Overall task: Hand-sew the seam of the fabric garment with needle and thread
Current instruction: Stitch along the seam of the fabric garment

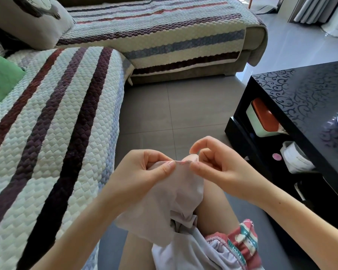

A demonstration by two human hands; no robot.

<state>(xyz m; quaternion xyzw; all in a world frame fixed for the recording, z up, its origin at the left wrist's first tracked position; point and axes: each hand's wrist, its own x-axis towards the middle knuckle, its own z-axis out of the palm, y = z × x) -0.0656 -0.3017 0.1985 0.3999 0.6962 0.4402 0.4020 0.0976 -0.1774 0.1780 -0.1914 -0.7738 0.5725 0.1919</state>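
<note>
Head view shows your left hand [148, 168] pinching the top edge of the pale lilac garment [180, 193], thumb in front and fingers curled behind. Your right hand [217, 164] is curled at the other end of the short stretch of seam [183, 162] held taut between them, thumb against the cloth. The garment hangs from that hold over your bare leg [213, 211] and bunches in your lap, just beside the front edge of the striped sofa [57, 133].

Needle and thread are too fine to make out, so I cannot tell whether your right fingers also hold the needle.

Your leg sits right behind the seam, and your left thumb is close to the stitch line; a hard push through could likely prick either. If your left pinch slackens, the layers may slide and the stitches wander. Tugging the thread could pucker such thin cloth. A dropped needle would be hard to find in those lap folds.
</note>
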